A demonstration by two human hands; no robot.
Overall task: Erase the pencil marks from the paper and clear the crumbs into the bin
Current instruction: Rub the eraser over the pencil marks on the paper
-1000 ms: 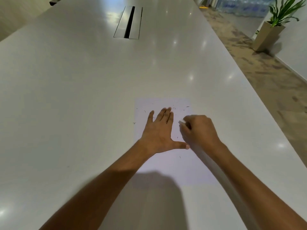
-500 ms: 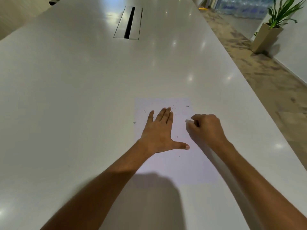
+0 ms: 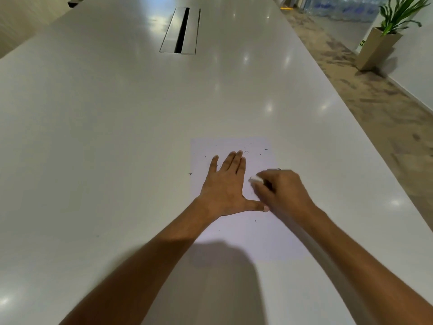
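Paper (image 3: 236,233) is lying flat at lower centre of the frame on the white table (image 3: 93,137); we are judging it light, thin and prone to sliding or creasing, so pinning it flat beside the rubbed patch suits best. Our left hand (image 3: 225,186) is pressing it down, fingers straight and spread. Our right hand (image 3: 283,191), just right of the left, is gripping a small white eraser (image 3: 255,179) against the sheet. Crumbs (image 3: 246,151) are sitting scattered above the fingertips. No bin is showing.

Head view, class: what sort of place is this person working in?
Probably an office meeting room: a long glossy white table with a built-in cable hatch, patterned carpet, and a potted plant by the wall.
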